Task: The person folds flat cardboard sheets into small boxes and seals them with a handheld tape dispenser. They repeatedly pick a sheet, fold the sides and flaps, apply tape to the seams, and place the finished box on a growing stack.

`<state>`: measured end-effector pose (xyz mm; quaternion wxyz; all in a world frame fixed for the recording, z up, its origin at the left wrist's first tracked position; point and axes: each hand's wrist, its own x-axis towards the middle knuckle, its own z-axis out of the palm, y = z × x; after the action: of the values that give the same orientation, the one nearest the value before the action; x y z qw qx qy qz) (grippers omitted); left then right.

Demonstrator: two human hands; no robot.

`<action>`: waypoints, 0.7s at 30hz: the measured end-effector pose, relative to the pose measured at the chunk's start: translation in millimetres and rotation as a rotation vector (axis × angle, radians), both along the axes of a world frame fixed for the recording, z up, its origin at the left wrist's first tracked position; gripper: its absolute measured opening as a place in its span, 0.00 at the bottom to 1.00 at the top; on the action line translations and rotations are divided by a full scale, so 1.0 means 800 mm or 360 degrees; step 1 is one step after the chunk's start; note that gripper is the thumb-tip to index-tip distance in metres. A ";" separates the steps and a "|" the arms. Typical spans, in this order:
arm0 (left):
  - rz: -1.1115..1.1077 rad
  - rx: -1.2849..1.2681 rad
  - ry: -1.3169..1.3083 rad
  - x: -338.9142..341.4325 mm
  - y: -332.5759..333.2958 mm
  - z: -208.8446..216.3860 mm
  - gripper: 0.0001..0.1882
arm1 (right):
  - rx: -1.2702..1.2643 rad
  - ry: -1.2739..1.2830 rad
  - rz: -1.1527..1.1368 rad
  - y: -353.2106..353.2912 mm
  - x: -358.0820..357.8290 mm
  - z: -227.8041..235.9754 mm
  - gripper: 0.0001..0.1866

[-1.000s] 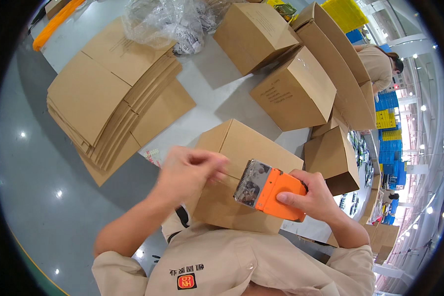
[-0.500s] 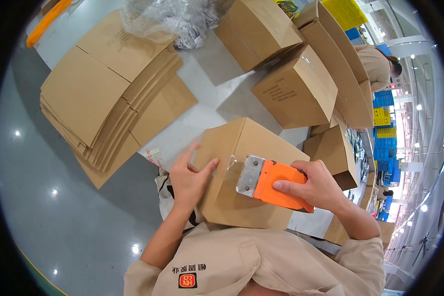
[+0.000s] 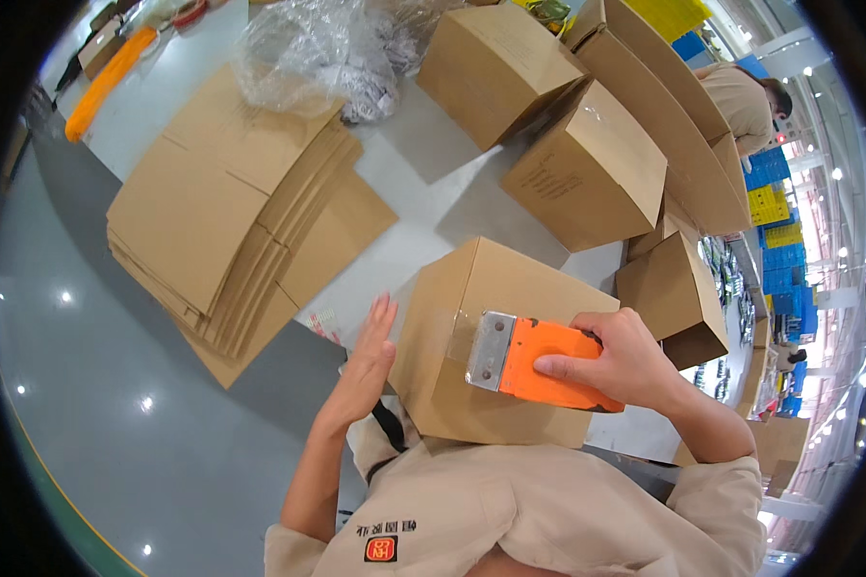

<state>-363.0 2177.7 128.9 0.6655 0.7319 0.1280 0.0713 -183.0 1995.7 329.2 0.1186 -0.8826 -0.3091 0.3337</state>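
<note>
A brown cardboard box (image 3: 539, 279) stands on the table close to my body. My right hand (image 3: 630, 361) is wrapped round an orange tape dispenser (image 3: 553, 361). Its metal toothed end lies over the box top near the left edge, beside a strip of clear tape (image 3: 460, 337). On the box's left side is my left hand (image 3: 364, 370), fingers straight and flat, holding nothing. Whether its palm touches the box I cannot tell.
Flattened cartons (image 3: 192, 202) are stacked at the left, under crumpled clear plastic (image 3: 303, 58). More boxes (image 3: 587, 173) stand beyond mine, with a tall open carton (image 3: 659, 115) behind them. Another person (image 3: 741, 101) is at the far right. An open box (image 3: 674, 298) sits right.
My left hand has come off the box's top left edge, and its fingers have straightened beside the box. The dispenser remains over the left end of the box top.
</note>
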 end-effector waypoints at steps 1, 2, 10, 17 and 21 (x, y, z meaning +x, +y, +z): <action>0.0101 0.0009 -0.0196 -0.002 0.005 0.006 0.34 | 0.0006 0.0005 0.0000 -0.001 0.001 0.000 0.30; 0.0141 -0.0128 -0.0307 -0.002 0.011 0.012 0.28 | -0.0051 0.0070 -0.0015 -0.002 0.001 -0.001 0.31; -0.0018 0.0265 -0.0387 0.012 -0.026 0.024 0.25 | -0.0115 -0.0020 0.0049 -0.007 0.006 -0.004 0.32; -0.0089 0.0228 -0.0241 0.044 -0.015 -0.004 0.39 | 0.0051 -0.0035 -0.0001 -0.007 0.001 -0.005 0.34; -0.0176 -0.0157 -0.0649 0.059 0.006 0.019 0.61 | 0.0076 0.0023 -0.0045 0.000 0.002 -0.001 0.32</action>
<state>-316.1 2182.9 144.0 0.7155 0.6748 -0.0464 0.1749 -181.1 1995.6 328.2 0.1467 -0.8815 -0.3035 0.3308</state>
